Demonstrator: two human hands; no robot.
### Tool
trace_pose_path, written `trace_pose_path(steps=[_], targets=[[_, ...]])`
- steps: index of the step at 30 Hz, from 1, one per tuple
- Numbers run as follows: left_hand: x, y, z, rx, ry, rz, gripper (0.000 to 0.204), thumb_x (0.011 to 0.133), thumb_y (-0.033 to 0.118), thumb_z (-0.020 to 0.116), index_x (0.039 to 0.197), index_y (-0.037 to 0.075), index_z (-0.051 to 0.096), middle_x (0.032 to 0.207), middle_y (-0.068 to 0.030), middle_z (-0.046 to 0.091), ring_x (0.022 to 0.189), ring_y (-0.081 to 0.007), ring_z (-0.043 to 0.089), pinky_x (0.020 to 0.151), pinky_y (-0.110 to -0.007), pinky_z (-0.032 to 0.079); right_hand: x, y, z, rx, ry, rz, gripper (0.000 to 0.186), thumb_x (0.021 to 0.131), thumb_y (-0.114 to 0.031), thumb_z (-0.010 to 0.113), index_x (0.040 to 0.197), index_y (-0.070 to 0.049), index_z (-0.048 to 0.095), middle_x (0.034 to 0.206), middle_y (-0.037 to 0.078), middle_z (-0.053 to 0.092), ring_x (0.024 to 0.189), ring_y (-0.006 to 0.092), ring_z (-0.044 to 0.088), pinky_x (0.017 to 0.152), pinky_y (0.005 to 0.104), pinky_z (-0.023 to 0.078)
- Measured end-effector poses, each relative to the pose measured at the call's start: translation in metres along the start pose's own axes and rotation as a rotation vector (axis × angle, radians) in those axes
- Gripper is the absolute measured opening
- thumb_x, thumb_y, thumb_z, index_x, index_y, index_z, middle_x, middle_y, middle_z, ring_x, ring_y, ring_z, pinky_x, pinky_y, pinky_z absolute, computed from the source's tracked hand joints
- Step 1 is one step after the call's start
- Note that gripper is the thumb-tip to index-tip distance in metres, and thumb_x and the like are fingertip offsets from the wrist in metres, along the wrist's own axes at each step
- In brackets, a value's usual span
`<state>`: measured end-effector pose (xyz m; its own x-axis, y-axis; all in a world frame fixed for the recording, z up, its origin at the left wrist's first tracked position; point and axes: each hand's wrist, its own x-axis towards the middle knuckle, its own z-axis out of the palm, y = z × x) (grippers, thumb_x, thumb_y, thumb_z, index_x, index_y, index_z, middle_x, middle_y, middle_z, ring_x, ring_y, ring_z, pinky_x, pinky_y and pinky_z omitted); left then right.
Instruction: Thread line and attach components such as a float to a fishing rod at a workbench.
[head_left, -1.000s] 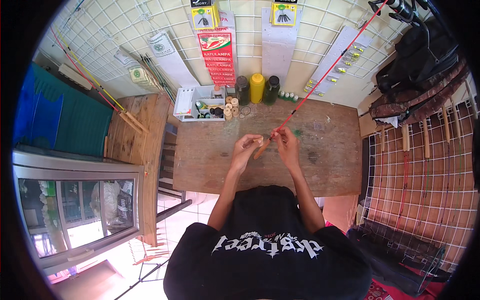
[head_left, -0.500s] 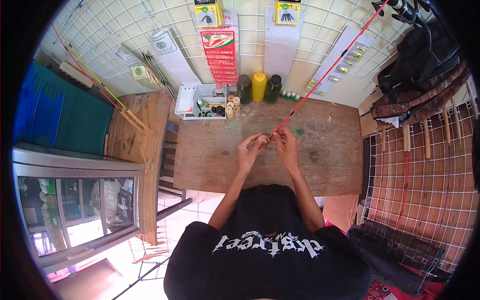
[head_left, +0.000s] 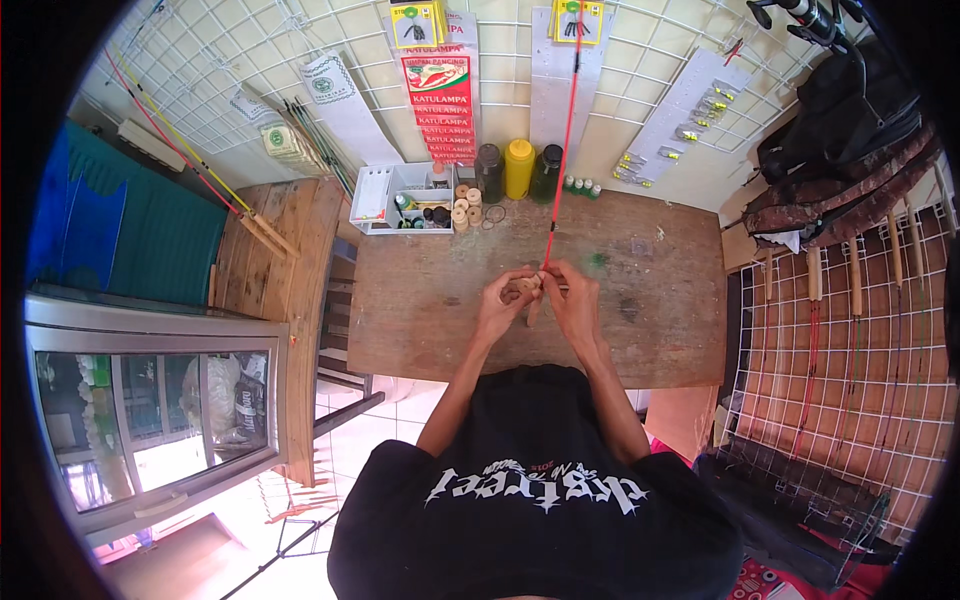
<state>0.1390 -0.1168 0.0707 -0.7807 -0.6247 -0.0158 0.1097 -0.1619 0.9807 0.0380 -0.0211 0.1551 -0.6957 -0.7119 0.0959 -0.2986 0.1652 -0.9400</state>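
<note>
A thin red fishing rod [head_left: 565, 150] rises from my hands toward the wall, its wooden handle [head_left: 534, 313] pointing back at me over the wooden table [head_left: 430, 320]. My left hand [head_left: 502, 304] is closed around a small round pale wooden piece [head_left: 523, 286] that looks like a spool, held against the rod's base. With fingers pinched, my right hand [head_left: 573, 297] grips the rod just where the red shaft meets the handle. Fingers partly cover that joint, and any thread there is too fine to make out.
At the table's back stand a white organizer box [head_left: 405, 228], several wooden spools [head_left: 466, 208], a yellow bottle [head_left: 518, 170] between two dark ones, and small vials [head_left: 580, 187]. A white wire grid [head_left: 650, 60] holds packets. More rods [head_left: 855, 275] hang at right; a glass-fronted cabinet [head_left: 160, 415] stands left.
The rod has swung from leaning right to nearly upright in view, its tip moving left. The handle now shows below my hands, which stay close together in about the same place.
</note>
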Motion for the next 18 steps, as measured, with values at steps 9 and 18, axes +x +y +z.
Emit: trace_pose_path(steps=[9,18], targets=[[-0.003,-0.006,-0.005,-0.001,-0.047,-0.078,0.035,0.085,0.008,0.067,0.118,0.001,0.056,0.108,-0.0067,0.063,0.089,-0.0119,0.062,0.076,-0.025,0.052,-0.005,0.008,-0.002,-0.042,0.016,-0.001,0.011,0.087,-0.003,0.058,0.097,0.003,0.059,0.087,0.019,0.067,0.083,0.0285,0.069,0.065,0.0365,0.056],[-0.003,-0.025,-0.01,0.046,-0.091,-0.051,0.044,0.078,0.005,0.073,0.117,0.004,0.054,0.106,-0.0078,0.063,0.091,-0.0138,0.062,0.078,-0.028,0.052,-0.007,0.01,-0.003,-0.083,0.055,-0.036,0.008,0.087,-0.005,0.061,0.092,0.001,0.059,0.083,0.015,0.067,0.076,0.0214,0.069,0.061,0.0325,0.054]])
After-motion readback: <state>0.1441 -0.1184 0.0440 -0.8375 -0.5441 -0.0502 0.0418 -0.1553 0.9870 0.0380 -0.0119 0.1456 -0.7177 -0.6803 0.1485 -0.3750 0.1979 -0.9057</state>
